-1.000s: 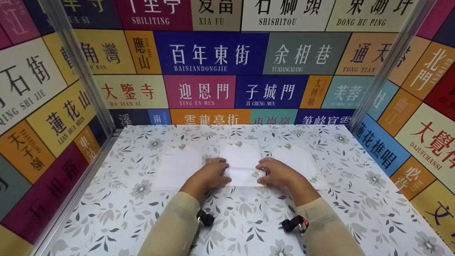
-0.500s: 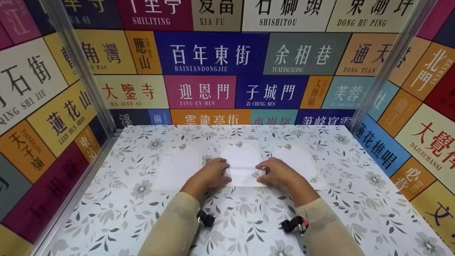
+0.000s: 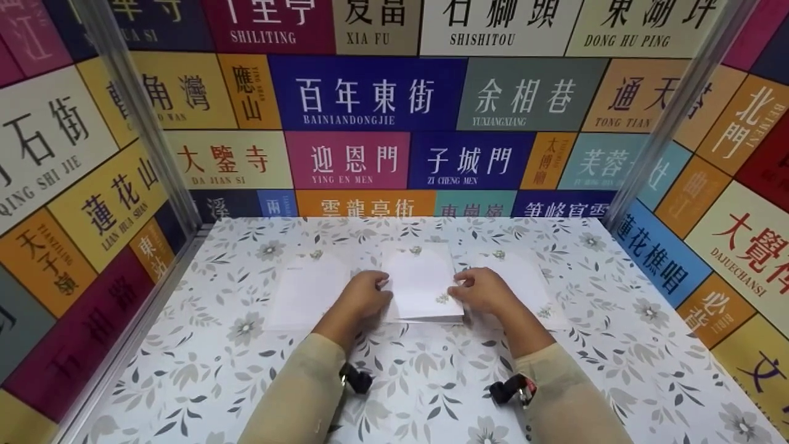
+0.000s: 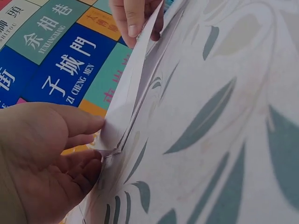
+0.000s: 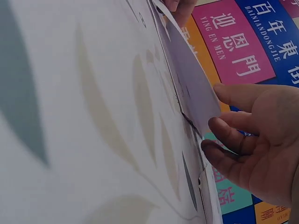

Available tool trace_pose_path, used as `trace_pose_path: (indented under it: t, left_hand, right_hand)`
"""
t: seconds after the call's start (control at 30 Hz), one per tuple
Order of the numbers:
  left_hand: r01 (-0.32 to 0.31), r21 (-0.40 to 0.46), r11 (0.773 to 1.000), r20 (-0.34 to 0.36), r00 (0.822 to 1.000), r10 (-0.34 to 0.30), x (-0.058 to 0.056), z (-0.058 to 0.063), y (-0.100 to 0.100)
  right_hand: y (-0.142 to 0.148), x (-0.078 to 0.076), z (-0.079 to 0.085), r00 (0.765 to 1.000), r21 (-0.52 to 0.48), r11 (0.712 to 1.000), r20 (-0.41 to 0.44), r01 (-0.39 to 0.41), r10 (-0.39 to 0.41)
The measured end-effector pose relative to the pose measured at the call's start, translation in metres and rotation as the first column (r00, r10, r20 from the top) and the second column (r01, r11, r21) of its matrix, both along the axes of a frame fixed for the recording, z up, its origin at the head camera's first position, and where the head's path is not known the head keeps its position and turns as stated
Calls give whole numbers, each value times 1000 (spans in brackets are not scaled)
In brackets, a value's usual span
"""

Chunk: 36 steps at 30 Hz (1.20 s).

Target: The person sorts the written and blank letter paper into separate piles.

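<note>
In the head view, a white sheet of paper [image 3: 422, 277] with small printed leaf sprigs lies in the middle of the floral tabletop. My left hand [image 3: 363, 296] pinches its left edge between thumb and fingers. On the opposite edge my right hand [image 3: 490, 293] has a like pinch. The sheet's near edge is raised a little, and both wrist views show the paper [image 4: 124, 102] bowed up from more paper beneath. Across the sheet from the left hand, fingertips of the right hand [image 4: 133, 18] show in the left wrist view.
A similar printed sheet [image 3: 311, 283] lies to the left, partly behind the left hand. Another sheet [image 3: 508, 280] lies to the right, partly behind the right hand. The flower-patterned tabletop [image 3: 425, 382] meets colourful sign-covered panels [image 3: 370, 92] at the back and sides.
The middle sheet's near edge has come up off the paper below, and its crosswise crease no longer shows. Both hands have shifted slightly, the right one outward.
</note>
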<state>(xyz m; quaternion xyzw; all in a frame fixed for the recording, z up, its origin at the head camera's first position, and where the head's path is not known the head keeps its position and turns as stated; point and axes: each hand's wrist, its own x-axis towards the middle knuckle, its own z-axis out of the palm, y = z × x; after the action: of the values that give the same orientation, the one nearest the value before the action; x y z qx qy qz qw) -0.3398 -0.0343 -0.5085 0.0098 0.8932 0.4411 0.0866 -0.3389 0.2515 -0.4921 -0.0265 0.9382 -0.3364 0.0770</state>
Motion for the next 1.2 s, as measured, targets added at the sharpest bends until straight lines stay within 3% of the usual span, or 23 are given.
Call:
trace_pose_path:
  t: [0.1, 0.17, 0.3, 0.4, 0.6, 0.87, 1.03, 1.2]
  left_hand:
    - [-102, 103, 989, 60, 994, 96, -2, 2, 0]
    - [-156, 187, 970, 96, 985, 140, -3, 3, -1]
    - [-218, 316, 923, 139, 973, 182, -3, 3, -2]
    - [-236, 349, 907, 153, 969, 193, -2, 3, -2]
    - [-236, 332, 913, 141, 970, 199, 0, 4, -1]
    - [-205, 275, 939, 110, 977, 181, 0, 5, 0]
    - [-213, 295, 931, 106, 976, 190, 1, 7, 3]
    - [-192, 364, 911, 49, 981, 187, 3, 11, 14]
  right_hand:
    - [-2, -2, 2, 995, -74, 993, 57, 91, -87]
    - [-3, -2, 3, 987, -119, 983, 97, 138, -127]
    - [-5, -1, 4, 975, -212, 958, 153, 194, -164]
    - [-6, 0, 4, 970, -282, 937, 182, 209, -161]
    - [-5, 0, 2, 963, -340, 912, 214, 229, -162]
    - [-4, -1, 1, 962, -319, 920, 215, 230, -166]
    - [-1, -1, 4, 971, -340, 917, 187, 208, -150]
    - [10, -1, 11, 976, -381, 902, 155, 204, -155]
